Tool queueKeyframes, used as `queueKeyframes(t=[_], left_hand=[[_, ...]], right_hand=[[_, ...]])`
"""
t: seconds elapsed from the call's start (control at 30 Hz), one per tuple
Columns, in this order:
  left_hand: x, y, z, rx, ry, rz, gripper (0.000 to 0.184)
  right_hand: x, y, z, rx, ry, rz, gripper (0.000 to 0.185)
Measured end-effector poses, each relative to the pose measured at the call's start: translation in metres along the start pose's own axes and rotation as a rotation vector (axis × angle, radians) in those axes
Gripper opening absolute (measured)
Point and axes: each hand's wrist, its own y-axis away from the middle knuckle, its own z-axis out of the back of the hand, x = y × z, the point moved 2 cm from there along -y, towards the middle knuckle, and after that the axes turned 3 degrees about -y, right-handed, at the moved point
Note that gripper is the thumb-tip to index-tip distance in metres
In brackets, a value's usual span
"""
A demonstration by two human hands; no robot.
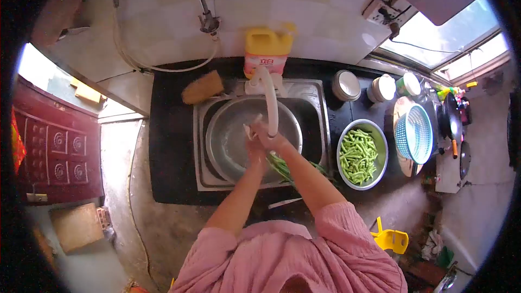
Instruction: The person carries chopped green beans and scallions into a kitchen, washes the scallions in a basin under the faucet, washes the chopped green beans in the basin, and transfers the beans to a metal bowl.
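Observation:
Over a large metal basin (pixel 222 149) standing in the sink (pixel 203 182), my left hand (pixel 254 144) and my right hand (pixel 269 134) are close together under the white faucet (pixel 271 103). A small pale thing shows at the fingertips, too small to name. Which hand holds it I cannot make out, and the fingers are partly hidden and blurred. Long green vegetables (pixel 282 167) lie at the sink's front edge, beneath my right forearm. A knife (pixel 284 203) rests near the counter's front edge.
Right of the sink stand a bowl of cut green beans (pixel 357 154), a blue basket (pixel 414 134) and stacked bowls (pixel 346 86). Behind the sink is a yellow-capped detergent jug (pixel 266 51), with a brown sponge-like block (pixel 203 88) to its left. A yellow stool (pixel 392 240) is at lower right.

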Motion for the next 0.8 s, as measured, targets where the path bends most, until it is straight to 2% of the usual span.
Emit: queueKeyframes(t=[0.07,0.13,0.23,0.3,0.33,0.4,0.43,0.5,0.53,0.63,0.7,0.73,0.8], left_hand=[[0.000,-0.007,-0.013,0.039,0.031,-0.036,0.037],[0.001,-0.012,-0.026,0.047,0.036,-0.090,0.035],[-0.006,-0.023,-0.037,0.038,0.058,-0.166,0.034],[-0.026,-0.021,-0.038,0.016,0.118,-0.131,0.035],[-0.037,-0.016,-0.037,-0.027,0.217,-0.001,0.033],[-0.066,-0.001,-0.038,-0.135,0.421,0.252,0.033],[-0.065,-0.002,-0.035,-0.149,0.448,0.227,0.034],[-0.066,0.002,-0.026,-0.177,0.498,0.172,0.037],[-0.066,0.008,-0.020,-0.114,0.455,0.163,0.035],[-0.089,0.021,-0.010,0.063,0.342,0.099,0.035],[-0.117,0.020,0.003,0.134,0.303,0.005,0.035],[-0.129,0.025,0.005,0.046,0.287,0.008,0.036],[-0.172,0.045,0.000,-0.128,0.258,0.005,0.038]], right_hand=[[-0.007,0.002,0.006,-0.051,0.080,0.080,0.036],[0.028,0.021,0.009,-0.225,0.152,0.178,0.040],[0.080,0.051,0.016,-0.286,0.084,0.022,0.049],[0.062,0.058,0.018,-0.242,0.335,-0.108,0.051],[0.051,0.063,0.021,-0.216,0.457,-0.174,0.052],[0.059,0.087,0.023,-0.192,0.478,-0.140,0.040],[0.063,0.095,0.022,-0.178,0.489,-0.120,0.036],[0.049,0.091,0.015,-0.004,0.715,-0.127,0.030],[0.042,0.089,0.010,0.086,0.826,-0.130,0.028],[0.034,0.073,0.001,-0.010,0.881,-0.029,0.022],[0.036,0.060,-0.009,-0.137,0.820,0.191,0.022],[0.038,0.053,-0.015,-0.199,0.786,0.305,0.022],[0.013,0.025,-0.028,-0.109,0.335,0.229,0.024]])
